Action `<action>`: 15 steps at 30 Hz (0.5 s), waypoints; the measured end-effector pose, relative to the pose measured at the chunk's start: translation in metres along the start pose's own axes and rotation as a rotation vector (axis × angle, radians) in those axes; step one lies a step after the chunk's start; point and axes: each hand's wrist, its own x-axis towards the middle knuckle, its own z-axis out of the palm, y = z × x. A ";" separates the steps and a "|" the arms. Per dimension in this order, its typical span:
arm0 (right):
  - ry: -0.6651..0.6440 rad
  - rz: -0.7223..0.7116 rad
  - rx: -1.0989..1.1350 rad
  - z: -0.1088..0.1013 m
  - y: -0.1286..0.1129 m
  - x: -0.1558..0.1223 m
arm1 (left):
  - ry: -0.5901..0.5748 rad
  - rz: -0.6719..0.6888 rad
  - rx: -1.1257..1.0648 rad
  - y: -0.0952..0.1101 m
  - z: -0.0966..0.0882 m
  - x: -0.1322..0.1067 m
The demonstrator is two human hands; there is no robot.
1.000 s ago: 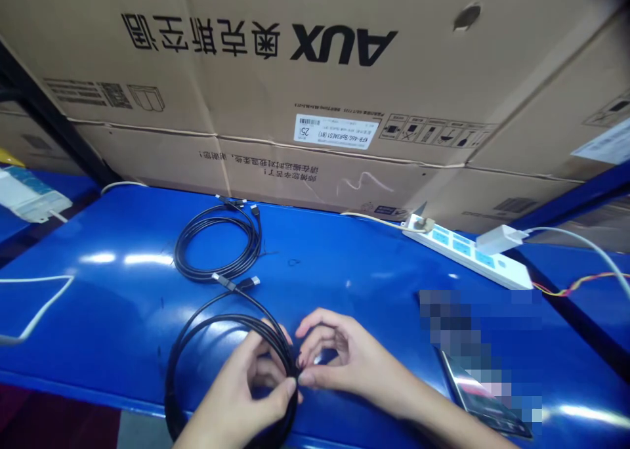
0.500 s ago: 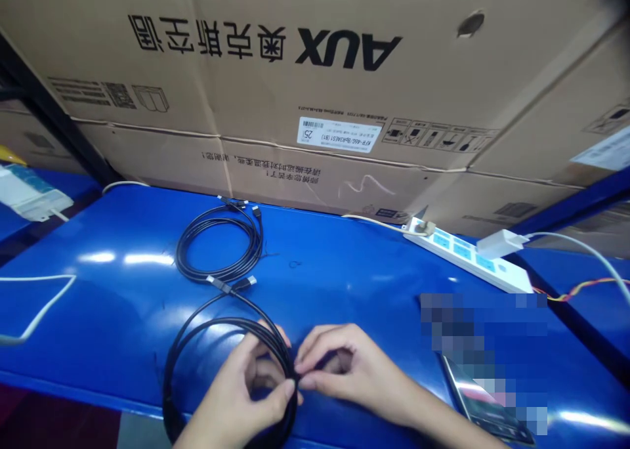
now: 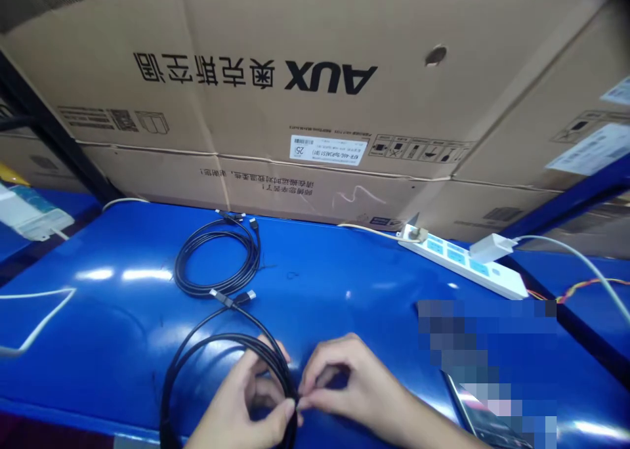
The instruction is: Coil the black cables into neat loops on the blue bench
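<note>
Two hands (image 3: 241, 400) (image 3: 352, 386) pinching black cable (image 3: 226, 337)

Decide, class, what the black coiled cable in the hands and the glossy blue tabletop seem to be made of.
The black coiled cable looks like flexible rubber or plastic sheathing with a dull finish, since it bends in smooth loops. The glossy blue tabletop may be painted metal or laminate: it shows bright reflections, but the look cannot settle which.

Right hand (image 3: 349, 386): fingers drawn in tighter than earlier, thumb and forefinger pinched at the black cable coil (image 3: 170, 396). View: tilted upward since before. Cardboard carton (image 3: 315, 62), left hand (image 3: 241, 396) and phone (image 3: 472, 406): each sits lower in frame.
</note>
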 end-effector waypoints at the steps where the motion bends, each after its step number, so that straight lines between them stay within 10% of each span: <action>1: 0.010 -0.135 -0.123 -0.002 -0.001 -0.001 | 0.000 -0.010 0.007 0.001 0.001 0.000; 7: -0.169 -0.761 -0.841 -0.011 -0.010 -0.008 | 0.066 -0.073 0.078 0.009 0.008 0.000; 15: -0.224 -0.711 -0.866 -0.010 0.007 -0.020 | 0.060 -0.206 0.110 0.028 0.008 -0.004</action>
